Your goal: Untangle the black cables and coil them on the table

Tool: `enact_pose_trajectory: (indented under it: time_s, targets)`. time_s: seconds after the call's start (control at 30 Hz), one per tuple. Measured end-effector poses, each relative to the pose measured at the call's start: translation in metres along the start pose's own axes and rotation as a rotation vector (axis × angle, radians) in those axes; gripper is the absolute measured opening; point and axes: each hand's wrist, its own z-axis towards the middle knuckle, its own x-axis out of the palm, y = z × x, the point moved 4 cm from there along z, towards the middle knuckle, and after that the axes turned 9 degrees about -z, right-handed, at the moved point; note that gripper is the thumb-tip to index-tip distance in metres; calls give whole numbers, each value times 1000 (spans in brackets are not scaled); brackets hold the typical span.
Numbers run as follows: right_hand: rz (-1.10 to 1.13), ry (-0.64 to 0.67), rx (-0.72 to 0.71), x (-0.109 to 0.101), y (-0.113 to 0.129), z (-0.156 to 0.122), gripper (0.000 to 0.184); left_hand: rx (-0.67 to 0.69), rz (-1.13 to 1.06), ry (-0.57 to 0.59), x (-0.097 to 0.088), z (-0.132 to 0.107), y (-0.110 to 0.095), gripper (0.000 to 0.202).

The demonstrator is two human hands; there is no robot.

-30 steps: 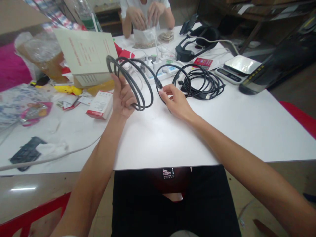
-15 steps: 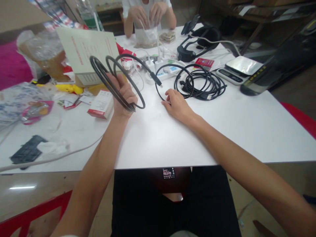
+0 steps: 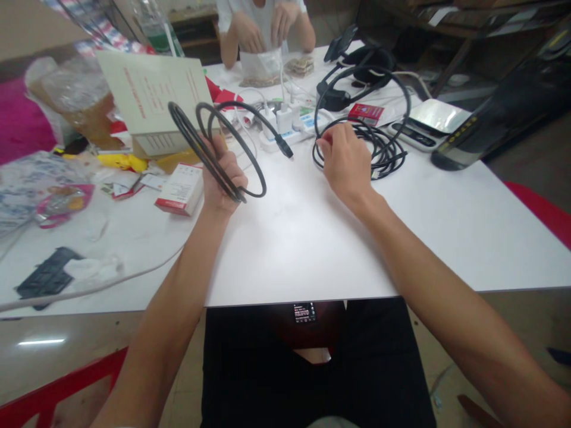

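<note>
My left hand (image 3: 223,175) is closed around a coiled black cable (image 3: 200,145), held up above the white table (image 3: 312,238); its free plug end (image 3: 284,147) sticks out to the right. My right hand (image 3: 345,160) is pinched on a loop of a second black cable (image 3: 404,95), lifting it above the pile of black cables (image 3: 383,148) on the table.
A white power strip with chargers (image 3: 289,128) lies behind the hands. A red-and-white box (image 3: 181,189), a booklet (image 3: 154,95) and clutter fill the left. A scale (image 3: 430,122) and headset (image 3: 352,77) sit at the right back. Another person's hands (image 3: 263,27) handle a bag opposite.
My right hand left the table surface, moved right and back, and raised a loop from the cable pile. The left hand's coil stayed roughly in place.
</note>
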Motion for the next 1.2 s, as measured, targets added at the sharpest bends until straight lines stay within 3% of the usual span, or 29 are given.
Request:
enact_pose_trajectory:
  time_s: [0.1, 0.2, 0.3, 0.43, 0.63, 0.77, 0.83, 0.97, 1.07, 1.2]
  targets:
    - [-29, -72, 50, 6, -25, 8, 54, -20, -17, -10, 0, 0, 0, 62]
    - [-124, -6, 81, 20, -43, 8, 52, -59, 3, 17, 1, -1, 3, 59]
    - [-190, 36, 102, 33, -53, 5, 51, -58, 23, -2, 1, 0, 5, 59]
    - [-165, -6, 79, 38, -58, 5, 56, -46, -25, 16, 0, 3, 8, 57]
    - [-76, -44, 81, 15, -45, 6, 64, -63, -38, -47, -4, 6, 13, 55]
    - [423, -134, 40, -8, -11, 1, 82, -113, -78, -48, 2, 2, 16, 55]
    - [773, -33, 12, -13, 9, -2, 93, -163, -78, -33, 9, 0, 17, 54]
    - [1265, 498, -95, -18, 44, -16, 105, -228, -21, 10, 21, -8, 22, 49]
    - [1359, 713, -202, -26, 53, -29, 93, -217, 76, 20, 26, -12, 28, 47]
    - [1379, 805, -276, -26, 60, -39, 65, -174, 131, 19, 29, -14, 33, 50]
